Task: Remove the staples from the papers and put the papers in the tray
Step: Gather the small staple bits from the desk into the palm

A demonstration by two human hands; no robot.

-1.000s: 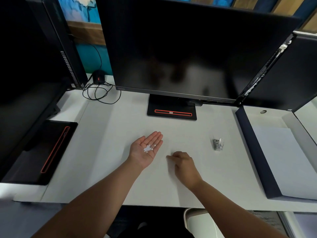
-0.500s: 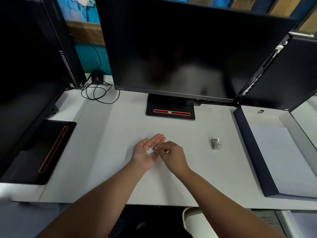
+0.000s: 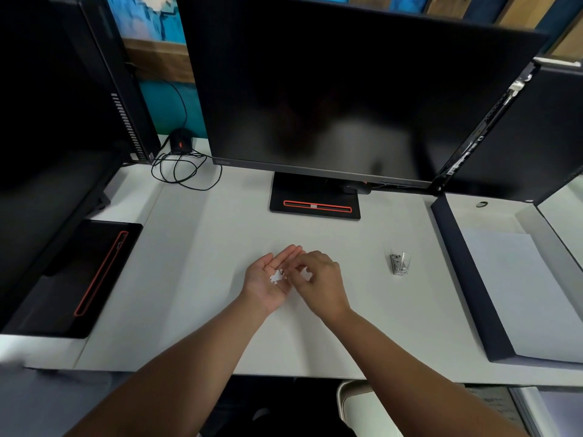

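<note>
Left grip (image 3: 262, 288) lies open, palm up over the bench (image 3: 189, 279), cradling a small heap of white bits (image 3: 277, 276). Right grip (image 3: 320, 280) curls its fingertips over that palm (whether they pinch a bit, I cannot tell). Paper (image 3: 520, 294) lies in the tray (image 3: 463, 279) at the right, well apart from both.

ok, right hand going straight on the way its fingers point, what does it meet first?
Right hand would likely meet the left hand, its open palm with white bits; depth unclear.
</note>
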